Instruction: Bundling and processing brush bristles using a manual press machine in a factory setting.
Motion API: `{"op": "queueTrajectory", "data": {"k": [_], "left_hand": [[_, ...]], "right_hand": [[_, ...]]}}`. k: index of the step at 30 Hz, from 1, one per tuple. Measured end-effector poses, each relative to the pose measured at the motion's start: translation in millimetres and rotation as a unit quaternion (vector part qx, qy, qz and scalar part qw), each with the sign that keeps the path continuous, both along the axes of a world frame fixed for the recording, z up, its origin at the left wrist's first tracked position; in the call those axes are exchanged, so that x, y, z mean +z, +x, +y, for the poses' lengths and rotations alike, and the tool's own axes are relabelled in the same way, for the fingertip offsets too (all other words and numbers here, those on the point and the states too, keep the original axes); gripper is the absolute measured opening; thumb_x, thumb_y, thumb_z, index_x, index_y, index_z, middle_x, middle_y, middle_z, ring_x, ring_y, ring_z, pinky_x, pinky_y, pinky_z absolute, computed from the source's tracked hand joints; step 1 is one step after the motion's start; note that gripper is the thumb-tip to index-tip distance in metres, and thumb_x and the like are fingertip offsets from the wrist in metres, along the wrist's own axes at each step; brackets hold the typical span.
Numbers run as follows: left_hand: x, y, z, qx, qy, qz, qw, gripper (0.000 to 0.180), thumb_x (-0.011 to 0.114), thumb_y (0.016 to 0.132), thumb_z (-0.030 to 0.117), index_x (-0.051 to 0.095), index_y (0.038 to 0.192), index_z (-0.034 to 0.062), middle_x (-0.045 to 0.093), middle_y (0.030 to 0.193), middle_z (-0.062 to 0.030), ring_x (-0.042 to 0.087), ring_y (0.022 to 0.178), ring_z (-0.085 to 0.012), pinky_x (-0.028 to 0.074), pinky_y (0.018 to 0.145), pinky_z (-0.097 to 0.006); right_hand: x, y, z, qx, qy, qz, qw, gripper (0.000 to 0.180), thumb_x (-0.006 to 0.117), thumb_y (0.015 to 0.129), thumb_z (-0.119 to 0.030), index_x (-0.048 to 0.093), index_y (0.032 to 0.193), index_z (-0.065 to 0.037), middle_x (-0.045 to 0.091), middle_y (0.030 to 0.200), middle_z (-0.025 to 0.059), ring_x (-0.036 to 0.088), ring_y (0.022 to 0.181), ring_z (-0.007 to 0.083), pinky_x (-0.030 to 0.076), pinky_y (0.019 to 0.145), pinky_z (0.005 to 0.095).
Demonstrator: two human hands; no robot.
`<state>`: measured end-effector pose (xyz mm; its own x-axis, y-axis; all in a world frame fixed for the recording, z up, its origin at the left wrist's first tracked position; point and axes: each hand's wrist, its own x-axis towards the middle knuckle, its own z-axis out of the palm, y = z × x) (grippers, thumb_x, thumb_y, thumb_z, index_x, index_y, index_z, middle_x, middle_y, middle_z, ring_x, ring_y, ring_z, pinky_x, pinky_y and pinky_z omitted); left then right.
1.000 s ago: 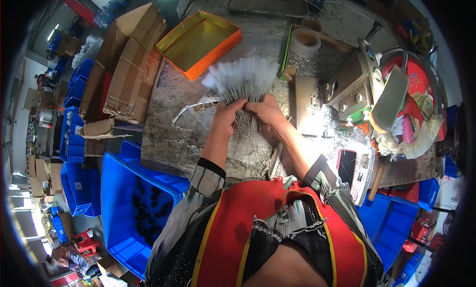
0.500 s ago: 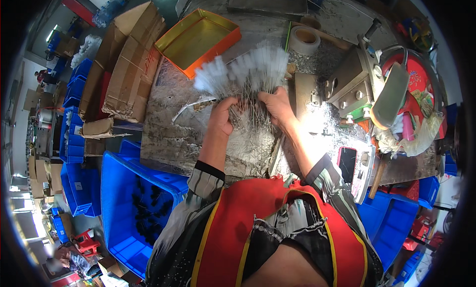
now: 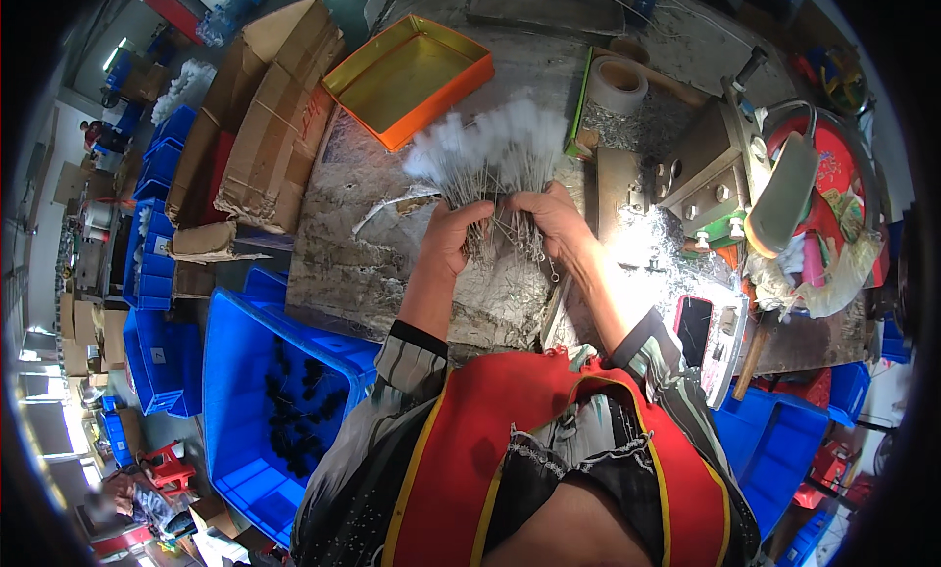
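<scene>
Both my hands grip a bunch of thin wire brushes (image 3: 490, 147) with white bristle heads fanned away from me. My left hand (image 3: 449, 238) is closed round the left part of the bunch, its thumb laid across the wires. Round the right part, my right hand (image 3: 551, 217) is closed, thumb pointing inward. The thumbs almost meet in the middle. Bare wire ends, some with small loops, stick out below the hands over the worn workbench (image 3: 343, 263). Most of the fingers are hidden behind the wires.
An orange tin tray (image 3: 412, 72) lies beyond my hands, cardboard boxes (image 3: 279, 126) to its left. Tape rolls (image 3: 618, 85) and a metal machine (image 3: 701, 160) stand at right, near a phone (image 3: 694, 330). A blue bin (image 3: 235, 400) with dark brushes sits at lower left.
My hands have come closer together, and the brush heads form a narrower, tighter fan. Fewer long wire ends hang below my hands. The whole view has shifted slightly.
</scene>
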<state>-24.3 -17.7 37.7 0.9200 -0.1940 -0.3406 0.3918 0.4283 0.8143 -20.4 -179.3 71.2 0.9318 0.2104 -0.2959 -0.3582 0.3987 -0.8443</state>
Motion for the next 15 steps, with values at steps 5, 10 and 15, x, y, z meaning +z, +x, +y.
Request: {"op": "queueTrajectory", "data": {"k": [5, 10, 15], "left_hand": [[0, -10, 16, 0.032, -0.055, 0.020, 0.998, 0.036, 0.060, 0.070, 0.001, 0.051, 0.105, -0.0019, 0.055, 0.068, -0.0071, 0.056, 0.059, -0.0151, 0.048, 0.056, -0.027], [13, -34, 20, 0.084, -0.102, 0.026, 0.991, 0.038, 0.057, 0.073, 0.000, 0.048, 0.110, -0.0002, 0.055, 0.077, -0.0082, 0.057, 0.063, -0.0178, 0.051, 0.059, -0.030], [16, -48, 23, 0.125, -0.042, -0.026, 0.991, 0.039, 0.057, 0.075, 0.001, 0.047, 0.112, 0.0037, 0.057, 0.086, -0.0093, 0.057, 0.066, -0.0184, 0.050, 0.060, -0.031]], "right_hand": [[-2, 15, -13, -0.085, -0.065, 0.023, 0.994, 0.026, 0.056, 0.064, 0.003, 0.053, 0.090, 0.008, 0.059, 0.078, 0.0135, 0.058, 0.064, 0.0204, 0.049, 0.056, 0.0307], [-16, 37, -26, -0.058, -0.143, -0.018, 0.988, 0.024, 0.055, 0.067, 0.002, 0.055, 0.090, 0.007, 0.059, 0.078, 0.0119, 0.058, 0.066, 0.0196, 0.047, 0.058, 0.0310], [-15, 38, -32, -0.043, -0.629, -0.169, 0.758, 0.037, 0.061, 0.072, -0.020, 0.055, 0.088, 0.013, 0.056, 0.092, 0.0275, 0.055, 0.086, 0.0360, 0.043, 0.079, 0.0399]]}}
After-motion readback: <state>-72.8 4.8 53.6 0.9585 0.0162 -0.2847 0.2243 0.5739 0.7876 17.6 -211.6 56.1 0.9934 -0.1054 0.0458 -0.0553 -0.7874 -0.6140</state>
